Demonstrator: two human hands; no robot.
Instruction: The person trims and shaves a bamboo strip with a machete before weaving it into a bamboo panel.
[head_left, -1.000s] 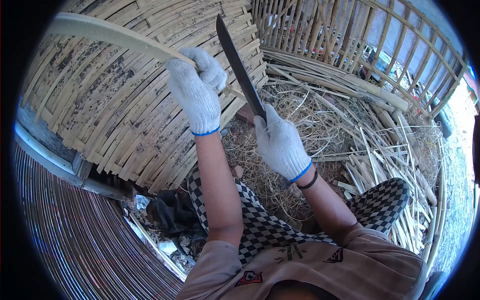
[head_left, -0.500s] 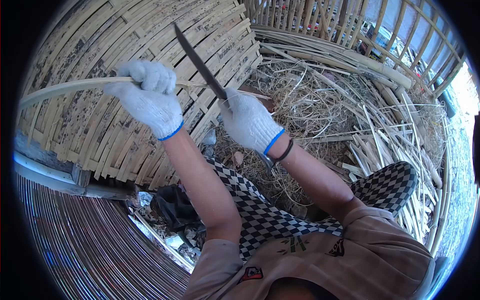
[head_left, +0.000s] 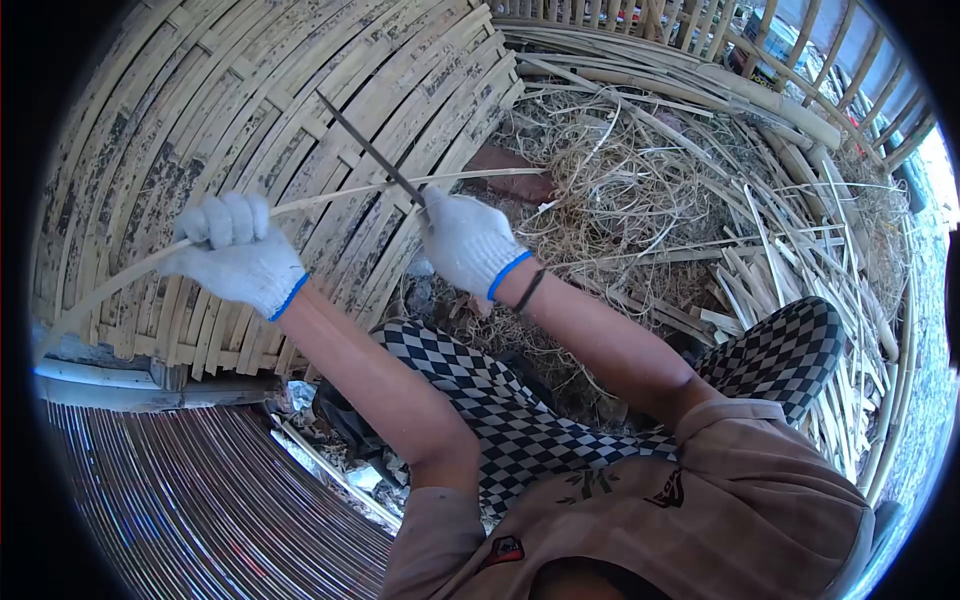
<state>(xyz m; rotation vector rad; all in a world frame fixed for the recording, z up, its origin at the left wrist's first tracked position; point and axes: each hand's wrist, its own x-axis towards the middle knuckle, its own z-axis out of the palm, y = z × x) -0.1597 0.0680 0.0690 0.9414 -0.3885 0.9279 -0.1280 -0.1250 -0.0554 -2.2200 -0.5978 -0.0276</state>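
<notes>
My left hand [head_left: 235, 255], in a white glove with a blue cuff, is closed around a long pale bamboo strip [head_left: 330, 196]. The strip bends down to the far left and runs right, to a thin end past my other hand. My right hand [head_left: 468, 238], gloved the same way, grips a long dark knife [head_left: 370, 148] whose blade points up and left. The blade crosses the strip just beside my right fingers. The knife's handle is hidden inside the glove.
A woven bamboo wall panel [head_left: 200, 130] fills the upper left. Tangled shavings [head_left: 630, 190] cover the ground ahead, with a reddish-brown block [head_left: 510, 178] at their edge. Split strips [head_left: 740, 290] lie at the right. A bamboo fence [head_left: 850, 80] stands behind.
My left hand has moved left and down along with the strip. My right hand has shifted slightly left, and the knife is tilted lower. More of the strip's right end shows.
</notes>
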